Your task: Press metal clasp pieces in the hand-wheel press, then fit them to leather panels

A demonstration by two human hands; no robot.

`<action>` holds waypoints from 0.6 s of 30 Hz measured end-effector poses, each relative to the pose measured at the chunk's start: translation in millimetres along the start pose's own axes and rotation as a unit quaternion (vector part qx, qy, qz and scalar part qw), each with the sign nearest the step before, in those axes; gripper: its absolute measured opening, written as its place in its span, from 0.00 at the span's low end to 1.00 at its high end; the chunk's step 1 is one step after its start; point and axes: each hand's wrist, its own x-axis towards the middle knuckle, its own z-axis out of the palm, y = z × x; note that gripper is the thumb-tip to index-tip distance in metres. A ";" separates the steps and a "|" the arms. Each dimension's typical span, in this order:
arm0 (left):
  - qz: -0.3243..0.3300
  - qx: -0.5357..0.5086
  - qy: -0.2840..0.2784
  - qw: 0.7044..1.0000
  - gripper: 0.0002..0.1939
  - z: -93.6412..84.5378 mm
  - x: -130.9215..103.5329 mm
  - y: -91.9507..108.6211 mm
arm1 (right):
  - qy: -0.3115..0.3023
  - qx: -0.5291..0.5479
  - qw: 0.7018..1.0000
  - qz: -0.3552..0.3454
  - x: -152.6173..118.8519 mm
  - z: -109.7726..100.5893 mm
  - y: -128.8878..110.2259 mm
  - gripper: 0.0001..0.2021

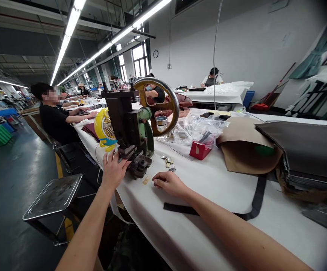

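A dark hand press [129, 128] with a brass handwheel [163, 105] stands on the white table [208, 210]. My left hand [113, 170] rests against the press's front base, fingers spread on it. My right hand [169, 183] lies on the cloth just right of the press, fingers curled, fingertips close to a small brass plate [146, 180]. Whether it pinches anything is not visible. Several small metal fittings [167, 161] lie just beyond my right hand. A black strap [180, 209] runs under my right forearm.
A red box [199, 149], clear plastic bags [200, 128], tan and dark leather sheets [301, 150] fill the table's right. A yellow fan [104, 130] stands behind the press. A metal stool [53, 195] stands at left. A seated person in black [56, 120] works further along.
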 end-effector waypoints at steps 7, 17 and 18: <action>0.064 0.010 -0.077 0.995 0.23 -8.5 4.8 -13.9 | -0.005 -0.014 1.000 -0.008 -0.8 0.6 -3.7 0.10; -0.076 -0.074 -0.071 0.992 0.26 5.8 2.2 13.8 | 0.000 -0.024 1.000 -0.005 -3.8 -1.5 -0.8 0.12; -0.084 -0.077 -0.070 0.991 0.26 6.9 -1.3 16.7 | 0.004 -0.018 1.000 -0.005 -5.4 -0.3 0.0 0.12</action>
